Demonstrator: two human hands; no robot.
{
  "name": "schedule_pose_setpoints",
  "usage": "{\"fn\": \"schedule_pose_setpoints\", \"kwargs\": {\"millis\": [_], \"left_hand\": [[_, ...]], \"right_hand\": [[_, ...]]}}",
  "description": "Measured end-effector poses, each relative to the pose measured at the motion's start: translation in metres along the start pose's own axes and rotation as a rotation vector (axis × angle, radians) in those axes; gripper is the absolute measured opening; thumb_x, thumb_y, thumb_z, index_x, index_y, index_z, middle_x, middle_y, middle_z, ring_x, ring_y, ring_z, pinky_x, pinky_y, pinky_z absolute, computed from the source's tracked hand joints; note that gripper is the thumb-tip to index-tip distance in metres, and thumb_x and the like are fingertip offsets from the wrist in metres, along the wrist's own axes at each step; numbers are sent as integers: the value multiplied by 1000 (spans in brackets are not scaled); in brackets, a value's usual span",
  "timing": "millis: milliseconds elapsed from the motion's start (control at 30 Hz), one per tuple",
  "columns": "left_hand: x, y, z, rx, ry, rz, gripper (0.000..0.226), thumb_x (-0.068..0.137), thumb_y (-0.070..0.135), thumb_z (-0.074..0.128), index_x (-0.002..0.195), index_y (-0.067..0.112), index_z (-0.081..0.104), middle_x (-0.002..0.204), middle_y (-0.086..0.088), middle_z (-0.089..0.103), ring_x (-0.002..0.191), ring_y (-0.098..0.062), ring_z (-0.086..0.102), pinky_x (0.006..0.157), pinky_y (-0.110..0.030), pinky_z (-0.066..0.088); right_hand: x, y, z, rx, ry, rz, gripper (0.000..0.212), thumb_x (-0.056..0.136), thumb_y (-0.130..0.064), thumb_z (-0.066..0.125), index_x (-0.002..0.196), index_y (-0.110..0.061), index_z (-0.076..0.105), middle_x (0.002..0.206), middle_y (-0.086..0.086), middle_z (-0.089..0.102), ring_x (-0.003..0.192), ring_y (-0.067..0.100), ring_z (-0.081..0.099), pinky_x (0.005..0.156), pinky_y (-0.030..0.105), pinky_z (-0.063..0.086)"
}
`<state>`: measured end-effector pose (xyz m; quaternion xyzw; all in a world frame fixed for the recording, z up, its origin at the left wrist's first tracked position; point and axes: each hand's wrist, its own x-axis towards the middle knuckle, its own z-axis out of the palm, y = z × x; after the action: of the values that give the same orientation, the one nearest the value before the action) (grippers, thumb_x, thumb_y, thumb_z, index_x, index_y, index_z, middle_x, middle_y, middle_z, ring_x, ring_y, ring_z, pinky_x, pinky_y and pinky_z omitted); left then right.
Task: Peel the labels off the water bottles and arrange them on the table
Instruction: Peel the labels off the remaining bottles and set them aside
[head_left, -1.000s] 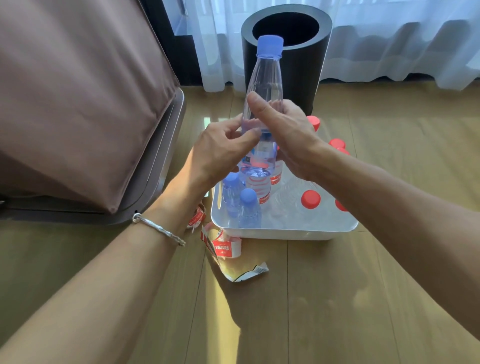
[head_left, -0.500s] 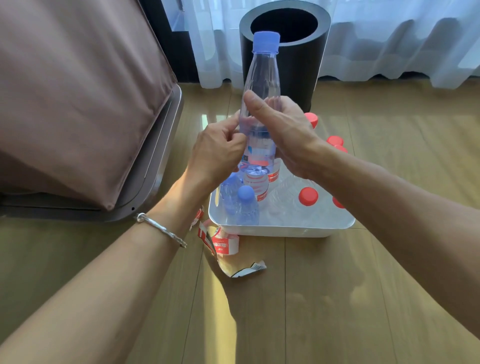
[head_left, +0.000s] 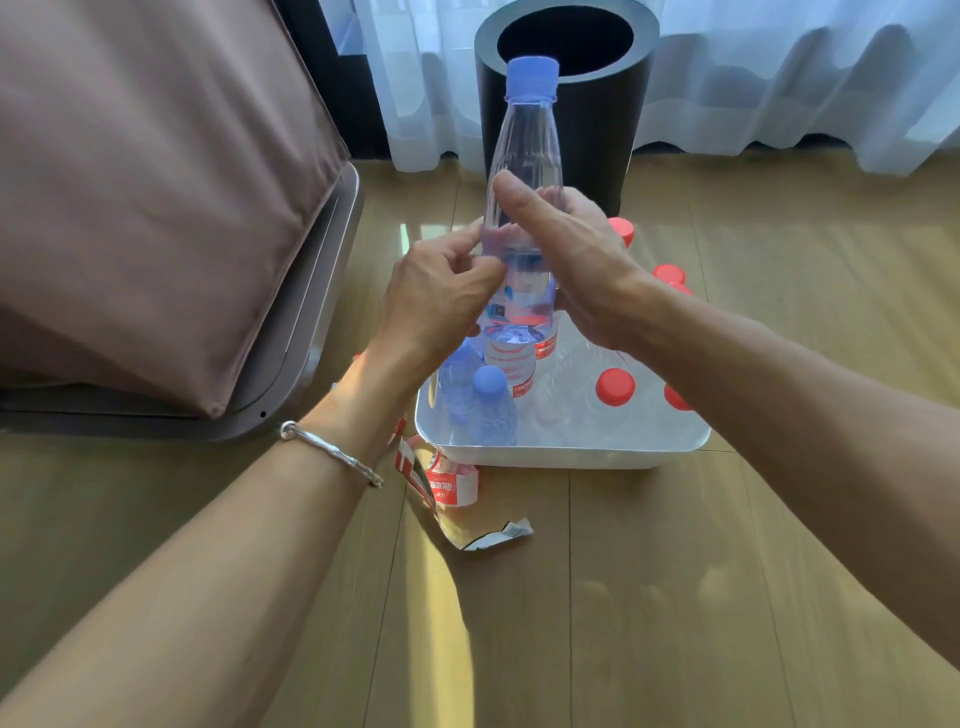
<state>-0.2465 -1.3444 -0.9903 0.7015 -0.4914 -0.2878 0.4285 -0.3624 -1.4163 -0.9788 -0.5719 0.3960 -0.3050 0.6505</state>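
A person is holding a clear blue-capped bottle (head_left: 524, 171) upright above a white tub (head_left: 571, 457) that is standing on the wooden floor (head_left: 675, 597). The right hand (head_left: 566, 254) is wrapping around the bottle's middle from the right, thumb lying across its front, gripping it. The left hand (head_left: 441, 296), a silver bracelet (head_left: 332, 451) on its wrist, is closing thumb and fingers in a pinch against the bottle's left side; what lies between the fingertips cannot be told. The tub is holding two smaller blue-capped bottles (head_left: 485, 405) at its near-left corner, a red-labelled bottle (head_left: 511, 366) behind them, and several clear red-capped bottles (head_left: 615, 387) toward the right. Peeled red-and-white labels (head_left: 447, 480) are lying crumpled on the floor, touching the tub's near-left corner, with a torn strip (head_left: 498, 535) just in front. A black cylindrical bin (head_left: 566, 104), open-topped with its inside dark, is standing behind the tub before white curtains (head_left: 779, 78). A brown cushion (head_left: 156, 182) is resting at the left.
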Motion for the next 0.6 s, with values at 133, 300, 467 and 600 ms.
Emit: {"fn": "schedule_pose_setpoints", "kwargs": {"millis": [133, 300, 467, 600], "left_hand": [[0, -3, -4, 10, 5, -2, 41, 87, 31, 47, 121, 30, 69, 93, -12, 75, 83, -24, 74, 63, -41, 62], [6, 14, -20, -329, -155, -366, 38, 100, 35, 38, 101, 13, 69, 93, -10, 75, 83, -25, 74, 55, -28, 55], [10, 6, -37, -619, -535, -632, 87, 83, 78, 32, 116, 5, 67, 108, -21, 72, 84, -34, 74, 55, -33, 61], [-1, -3, -28, -595, -672, -568, 44, 75, 41, 77, 102, 7, 72, 100, -13, 73, 84, -23, 73, 70, -34, 61]], "right_hand": [[1, 0, -1, -46, -54, 12, 44, 87, -52, 65, 109, -16, 52, 115, 15, 66, 100, 27, 70, 88, 52, 57], [0, -15, -15, -300, -175, -25, 31, 81, -32, 72, 106, -17, 60, 98, 5, 69, 87, 18, 70, 76, 34, 59], [-13, -33, -20, -1044, -435, -132, 40, 76, -26, 72, 114, -26, 62, 87, -9, 58, 74, 11, 56, 61, 24, 45], [-10, -17, -17, -1136, -633, -79, 65, 79, -22, 79, 137, -33, 51, 130, -2, 52, 108, 16, 54, 82, 26, 48]]}}
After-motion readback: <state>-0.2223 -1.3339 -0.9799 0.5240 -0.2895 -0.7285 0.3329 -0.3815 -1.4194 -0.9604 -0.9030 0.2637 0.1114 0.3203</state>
